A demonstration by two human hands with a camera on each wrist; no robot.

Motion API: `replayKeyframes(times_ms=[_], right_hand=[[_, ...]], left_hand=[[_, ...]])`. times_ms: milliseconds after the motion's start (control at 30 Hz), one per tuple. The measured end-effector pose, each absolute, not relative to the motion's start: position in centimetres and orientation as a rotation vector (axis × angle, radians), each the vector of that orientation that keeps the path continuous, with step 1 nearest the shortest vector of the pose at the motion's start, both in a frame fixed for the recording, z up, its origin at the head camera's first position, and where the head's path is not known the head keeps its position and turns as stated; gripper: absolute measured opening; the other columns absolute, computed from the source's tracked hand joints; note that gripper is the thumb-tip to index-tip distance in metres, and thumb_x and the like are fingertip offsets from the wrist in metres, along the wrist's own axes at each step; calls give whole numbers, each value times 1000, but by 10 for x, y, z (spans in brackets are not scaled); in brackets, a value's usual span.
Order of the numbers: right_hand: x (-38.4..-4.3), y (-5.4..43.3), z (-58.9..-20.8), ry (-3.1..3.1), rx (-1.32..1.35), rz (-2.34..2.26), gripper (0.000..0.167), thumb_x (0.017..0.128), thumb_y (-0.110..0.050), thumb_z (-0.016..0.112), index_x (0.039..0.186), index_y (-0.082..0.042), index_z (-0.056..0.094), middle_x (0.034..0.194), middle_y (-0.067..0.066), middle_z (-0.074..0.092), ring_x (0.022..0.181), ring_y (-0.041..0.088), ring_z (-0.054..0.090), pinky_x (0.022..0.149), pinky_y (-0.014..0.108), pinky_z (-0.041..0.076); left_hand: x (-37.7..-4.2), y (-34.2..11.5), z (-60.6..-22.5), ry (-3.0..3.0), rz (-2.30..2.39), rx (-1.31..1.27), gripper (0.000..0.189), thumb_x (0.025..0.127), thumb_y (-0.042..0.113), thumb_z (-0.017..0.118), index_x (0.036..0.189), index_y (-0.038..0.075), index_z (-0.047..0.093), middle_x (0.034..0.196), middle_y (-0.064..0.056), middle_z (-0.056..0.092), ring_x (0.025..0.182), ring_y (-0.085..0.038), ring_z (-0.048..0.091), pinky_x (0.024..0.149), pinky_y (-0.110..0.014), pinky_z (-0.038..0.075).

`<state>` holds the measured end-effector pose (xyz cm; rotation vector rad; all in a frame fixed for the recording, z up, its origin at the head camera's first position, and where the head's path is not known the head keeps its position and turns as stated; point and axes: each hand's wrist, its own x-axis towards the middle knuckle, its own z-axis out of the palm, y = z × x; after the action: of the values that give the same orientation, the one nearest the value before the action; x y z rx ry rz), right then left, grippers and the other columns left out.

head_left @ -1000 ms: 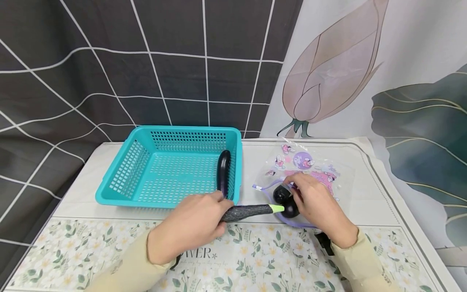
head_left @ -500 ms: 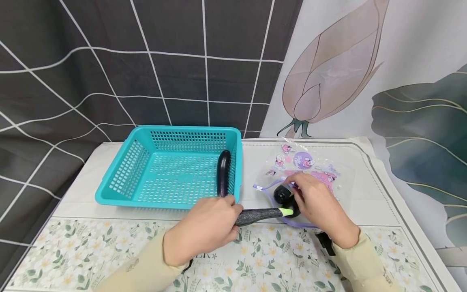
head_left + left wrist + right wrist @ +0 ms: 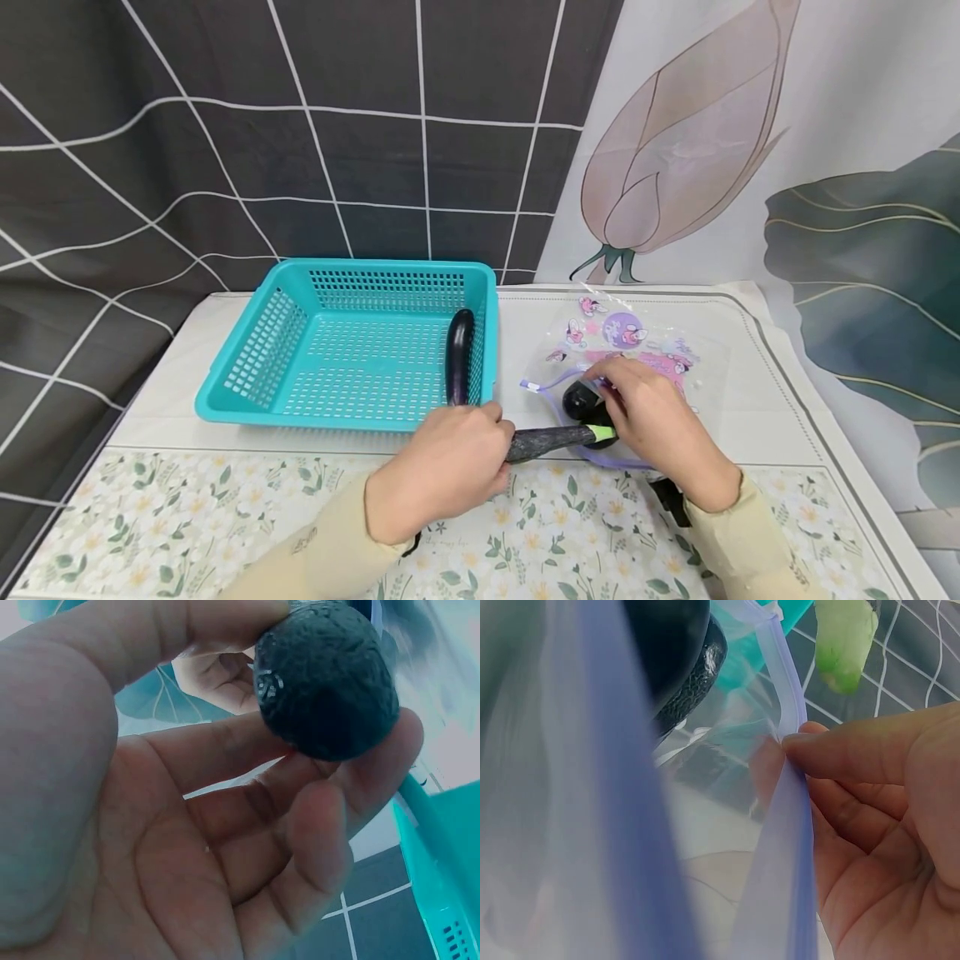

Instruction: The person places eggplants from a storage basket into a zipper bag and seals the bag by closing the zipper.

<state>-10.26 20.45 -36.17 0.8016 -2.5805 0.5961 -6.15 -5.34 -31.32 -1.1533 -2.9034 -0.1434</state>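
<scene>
My left hand (image 3: 450, 467) grips a long, dark, rough-skinned cucumber-like vegetable (image 3: 551, 442) with a light green tip. In the left wrist view its rounded, wrinkled end (image 3: 330, 682) sits between thumb and fingers. The green tip (image 3: 845, 649) also shows in the right wrist view. A clear zip bag (image 3: 637, 329) with a purple edge and pink print lies at the right. My right hand (image 3: 660, 425) pinches the bag's edge (image 3: 801, 772) between thumb and fingers, holding the mouth apart. Dark rounded things (image 3: 581, 400) are at the bag's mouth, one smooth, one wrinkled.
A turquoise perforated basket (image 3: 345, 265) stands left of the bag. One glossy dark eggplant (image 3: 459, 354) lies along its right wall. A floral cloth (image 3: 187, 517) covers the table's front part. Curtains (image 3: 360, 150) hang behind.
My left hand has moved right, bringing the cucumber-like vegetable's green tip over the bag's mouth and close to my right hand. The right hand has stayed on the bag's edge.
</scene>
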Motion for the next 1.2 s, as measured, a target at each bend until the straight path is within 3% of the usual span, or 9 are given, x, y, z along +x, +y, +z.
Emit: replayKeyframes(times_ms=[500,967,1200], right_hand=[[-102,204,-361,-2581,796,605,19,87,10,65,100,-4,69,98,9,71,86,25,69,71,43,56],[-103,203,-361,-2569,808,606,19,86,10,65,99,-3,68,98,9,71,87,26,69,72,44,57],[-103,203,-361,-2576,807,608,19,86,10,65,99,-3,68,98,10,71,88,27,69,74,45,57]], left_hand=[[-58,-36,-323,-2754,-73,-1143,19,83,28,75,78,11,68,68,2,51,52,-10,48,42,-24,35],[-59,-23,-334,-2716,-78,-1132,18,82,27,75,76,12,68,69,2,53,53,-10,46,46,-23,40],[-59,-15,-339,-2698,-97,-1129,17,82,25,73,73,13,66,68,2,51,52,-9,43,44,-23,35]])
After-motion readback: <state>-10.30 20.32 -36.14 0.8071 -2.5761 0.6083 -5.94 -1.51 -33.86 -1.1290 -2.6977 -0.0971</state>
